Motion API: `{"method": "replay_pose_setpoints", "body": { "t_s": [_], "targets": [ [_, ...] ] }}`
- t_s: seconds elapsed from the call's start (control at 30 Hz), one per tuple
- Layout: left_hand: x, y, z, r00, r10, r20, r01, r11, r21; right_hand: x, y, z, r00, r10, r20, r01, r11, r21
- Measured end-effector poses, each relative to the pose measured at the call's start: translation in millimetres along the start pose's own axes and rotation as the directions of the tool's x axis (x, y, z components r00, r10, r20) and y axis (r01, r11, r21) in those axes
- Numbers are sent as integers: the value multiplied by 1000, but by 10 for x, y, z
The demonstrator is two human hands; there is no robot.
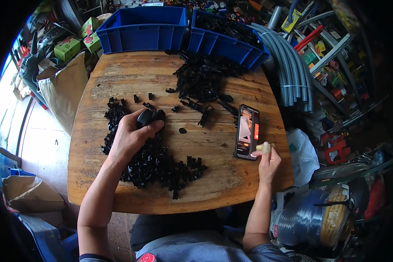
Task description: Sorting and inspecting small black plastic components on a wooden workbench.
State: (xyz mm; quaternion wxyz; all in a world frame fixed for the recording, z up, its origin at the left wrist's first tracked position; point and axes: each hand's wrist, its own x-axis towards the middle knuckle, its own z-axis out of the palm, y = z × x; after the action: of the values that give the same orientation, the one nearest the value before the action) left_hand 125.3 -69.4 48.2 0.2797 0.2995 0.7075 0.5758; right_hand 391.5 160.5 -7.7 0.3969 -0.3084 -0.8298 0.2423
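Note:
My left hand (131, 135) is closed around dark, rounded black plastic pieces (145, 118) above the left part of the wooden table (222, 174). Beneath and beside it spreads a pile of small black plastic clips (148, 168). On the right lies a phone (245, 131) with its screen lit. My right hand (268, 161) is at the phone's lower right corner, with pale yellow covers on some fingertips. Its fingers reach toward the screen, and nothing shows in them; whether they touch the glass I cannot tell.
A second heap of black plastic parts (201, 78) lies at the table's far side. Behind it stand two blue bins (142, 39), the right bin (227, 48) holding black parts. Coiled grey tubing (292, 74) and a white plastic bag (302, 155) sit off the right edge.

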Motion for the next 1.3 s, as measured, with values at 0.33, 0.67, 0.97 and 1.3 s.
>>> {"method": "replay_pose_setpoints", "body": {
  "t_s": [0.33, 0.67, 0.97, 1.3],
  "targets": [
    [-11, 12, 0, 1000, 0, -6, 0, 1000, 11, 24, 46, 34, 998, 9, -62, -3, 996, 90],
    [-4, 7, -10, 1000, -1, 0, 1, 1000, 26, 35, 17, 39, 999, 13, -50, -10, 998, 64],
    [-12, 24, 19, 1000, -3, 4, 3, 1000, 21, -20, 97, -34, 999, 28, 18, -30, 997, 77],
    [17, -18, 32, 1000, 5, 15, -6, 999, 40, 48, 73, 45, 1000, -1, 1, 1, 997, 78]
  ]
}}
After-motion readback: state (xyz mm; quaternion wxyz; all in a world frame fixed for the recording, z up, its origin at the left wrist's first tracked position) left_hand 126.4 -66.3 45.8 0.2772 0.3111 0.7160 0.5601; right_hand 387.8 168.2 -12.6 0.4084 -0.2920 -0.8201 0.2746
